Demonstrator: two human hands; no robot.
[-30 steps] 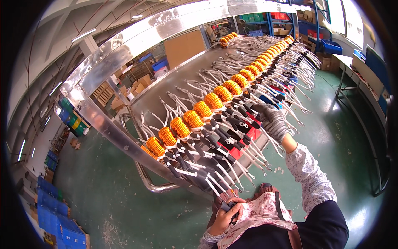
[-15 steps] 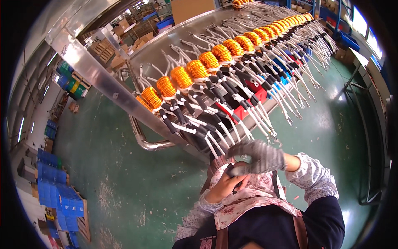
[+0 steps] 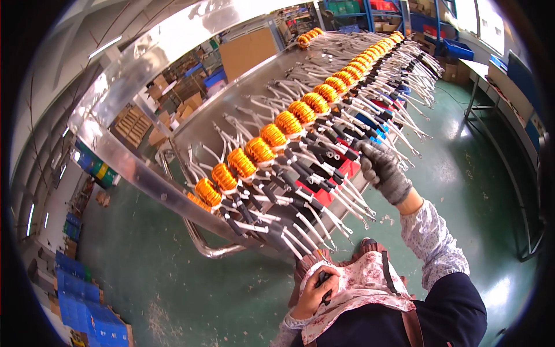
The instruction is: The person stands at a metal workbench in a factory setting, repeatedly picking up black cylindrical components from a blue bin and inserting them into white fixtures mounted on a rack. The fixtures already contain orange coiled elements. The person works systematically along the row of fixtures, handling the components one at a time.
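Observation:
My right hand (image 3: pixel 383 173), in a grey glove, is raised at the right edge of the row of coils, its fingers curled closed beside the black-sleeved white leads (image 3: pixel 341 151). What its fingertips hold, if anything, is hidden. Low in front of my apron, my bare left hand (image 3: pixel 319 292) is closed around something black (image 3: pixel 325 280), whose kind I cannot make out. Orange wire-wound ring coils (image 3: pixel 260 151) stand in a long diagonal row. White leads with black sleeves and metal ring terminals (image 3: pixel 370 215) hang from them over the near edge.
The coils rest on a metal cart (image 3: pixel 199 124) with a wide upright frame (image 3: pixel 133 168) at left. Red bins (image 3: pixel 324 195) and a blue bin (image 3: pixel 370 128) sit beneath the leads. A side table (image 3: pixel 477 69) stands at right; blue stacks (image 3: pixel 87 312) lie at lower left.
My right hand has left my left hand and moved up and forward to the leads. My left hand has dropped slightly, keeping the black thing. The view has shifted a little.

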